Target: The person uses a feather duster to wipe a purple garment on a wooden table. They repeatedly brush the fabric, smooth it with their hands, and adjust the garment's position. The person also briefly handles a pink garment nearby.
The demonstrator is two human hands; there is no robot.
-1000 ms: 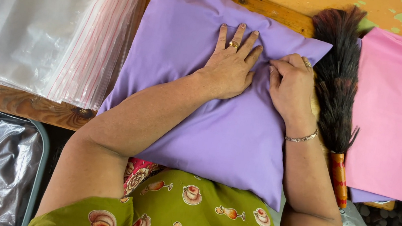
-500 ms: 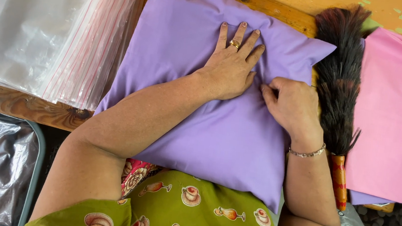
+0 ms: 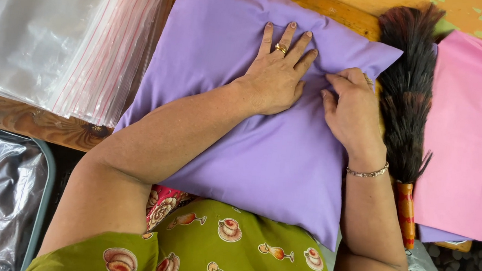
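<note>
The right hand [image 3: 352,111] has slid down; fingers [image 3: 339,80] pinch the purple pillow [image 3: 262,155].

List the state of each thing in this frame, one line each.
purple pillow: stuffed, lying on the table edge, creased under both hands
left hand: flat, fingers spread, pressing the pillow
right hand: fingers curled, pinching fabric
feather duster: lying flat
pink cloth: folded flat
plastic bags: stacked
</note>
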